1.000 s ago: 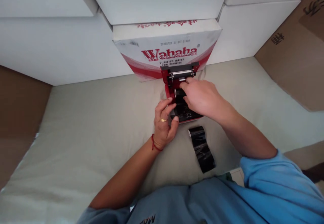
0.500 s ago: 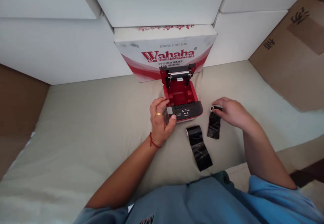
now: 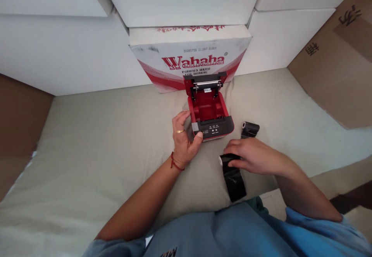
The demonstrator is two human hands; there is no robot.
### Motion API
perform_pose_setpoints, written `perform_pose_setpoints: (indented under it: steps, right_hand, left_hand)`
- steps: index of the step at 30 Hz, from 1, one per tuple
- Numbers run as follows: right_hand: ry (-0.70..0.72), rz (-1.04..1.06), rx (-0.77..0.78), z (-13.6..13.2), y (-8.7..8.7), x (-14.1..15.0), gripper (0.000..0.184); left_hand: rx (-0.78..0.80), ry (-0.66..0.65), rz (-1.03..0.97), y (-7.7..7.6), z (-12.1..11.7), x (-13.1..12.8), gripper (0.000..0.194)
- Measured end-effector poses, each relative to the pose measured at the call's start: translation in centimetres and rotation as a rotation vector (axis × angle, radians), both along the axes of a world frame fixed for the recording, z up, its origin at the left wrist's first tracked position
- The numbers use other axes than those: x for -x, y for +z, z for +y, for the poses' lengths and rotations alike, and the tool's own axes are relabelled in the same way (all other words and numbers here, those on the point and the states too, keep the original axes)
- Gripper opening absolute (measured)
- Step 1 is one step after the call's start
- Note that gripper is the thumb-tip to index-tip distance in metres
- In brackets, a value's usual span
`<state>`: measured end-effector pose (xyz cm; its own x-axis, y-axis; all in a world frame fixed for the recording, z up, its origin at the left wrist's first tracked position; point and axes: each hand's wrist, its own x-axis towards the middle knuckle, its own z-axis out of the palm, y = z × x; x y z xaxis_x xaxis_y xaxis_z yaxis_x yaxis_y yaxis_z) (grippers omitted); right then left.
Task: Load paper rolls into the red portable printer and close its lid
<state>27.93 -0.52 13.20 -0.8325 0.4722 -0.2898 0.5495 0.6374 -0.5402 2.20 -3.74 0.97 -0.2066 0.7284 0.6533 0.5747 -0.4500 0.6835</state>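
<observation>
A small red and black label printer (image 3: 213, 128) stands with its lid (image 3: 205, 79) tilted up and its red inside bare. My left hand (image 3: 186, 139) steadies it at the left front corner, thumb on the black front panel and fingers along the side. Nearer my body, my right hand (image 3: 247, 154) has its thumb and fingers around the wider roll of black ribbon (image 3: 235, 183), whose loose tail trails toward me. Just beyond that hand lies the narrower roll of black ribbon (image 3: 251, 127), its tail partly hidden by the hand.
Behind the printer stands a white and red Wahaha water carton (image 3: 192, 50), close to the raised lid. White boxes (image 3: 72, 55) line the back. Brown cardboard boxes (image 3: 334, 67) bound the right and left sides. A pale cloth (image 3: 116, 141) covers the work surface.
My right hand has let go of the narrower ribbon roll and moved left and toward me, onto the wider roll, which has shifted slightly right. My left hand stays at the printer.
</observation>
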Motion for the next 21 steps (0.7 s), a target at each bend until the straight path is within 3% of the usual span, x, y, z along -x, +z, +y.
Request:
perform_pose_setpoints:
  steps: [3, 6, 9, 13, 21]
  right_hand:
    - [-0.052, 0.29, 0.0, 2.0, 4.1, -0.6, 0.027]
    - [-0.178, 0.331, -0.214, 5.0, 5.9, 1.4, 0.028]
    - [-0.249, 0.177, -0.386, 7.4, 4.7, 5.5, 0.03]
    - [-0.251, -0.124, -0.458, 8.5, 2.2, 10.0, 0.031]
    - [-0.257, -0.257, -0.493, 9.5, 0.8, 12.1, 0.031]
  left_hand:
    - [-0.018, -0.017, -0.032, -0.1, 0.1, 0.0, 0.061]
    - [-0.021, -0.014, -0.029, -0.2, 0.1, 0.0, 0.063]
    - [-0.029, 0.015, -0.006, -0.1, 0.0, 0.2, 0.061]
    - [-0.134, 0.057, 0.09, 0.4, -0.4, 0.4, 0.056]
    - [-0.318, 0.02, 0.317, 1.1, -1.0, -0.4, 0.043]
